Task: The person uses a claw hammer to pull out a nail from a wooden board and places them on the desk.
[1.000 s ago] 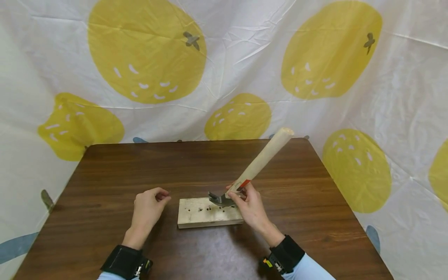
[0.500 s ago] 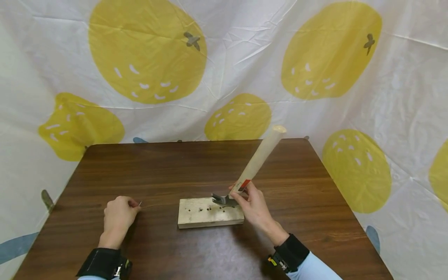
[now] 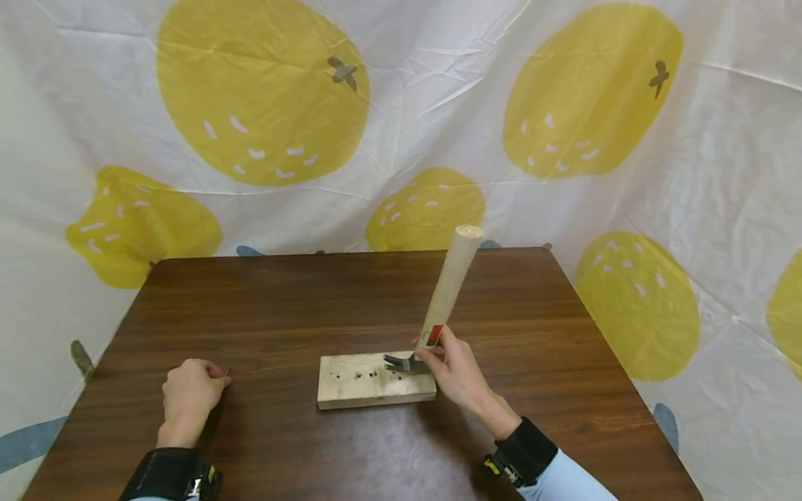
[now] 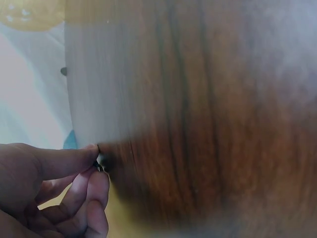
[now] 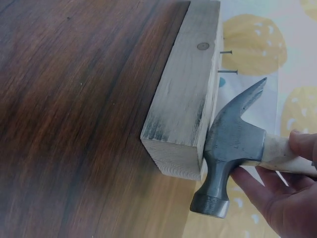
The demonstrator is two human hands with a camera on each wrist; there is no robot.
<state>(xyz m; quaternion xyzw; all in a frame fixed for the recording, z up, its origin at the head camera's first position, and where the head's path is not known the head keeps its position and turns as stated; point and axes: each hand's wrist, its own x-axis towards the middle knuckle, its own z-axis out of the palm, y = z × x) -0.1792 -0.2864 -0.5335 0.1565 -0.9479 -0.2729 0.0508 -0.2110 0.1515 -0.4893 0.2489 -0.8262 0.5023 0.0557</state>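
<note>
Nearest, the left hand (image 3: 191, 393) pinches a thin, small metal piece (image 3: 227, 373), too tiny to identify, at nine o'clock from a pale rectangular wooden block (image 3: 370, 390) with two thin grey nails (image 5: 228, 72) standing in it. At the block's three o'clock end, the right hand (image 3: 460, 372) grips a grey-steel claw hammer by its pale wooden handle (image 3: 447, 292), which rises toward one o'clock. Beyond the brown wood-grain table (image 3: 301, 303), a white, yellow-fruit-printed curtain (image 3: 438, 111) hangs at twelve o'clock.
</note>
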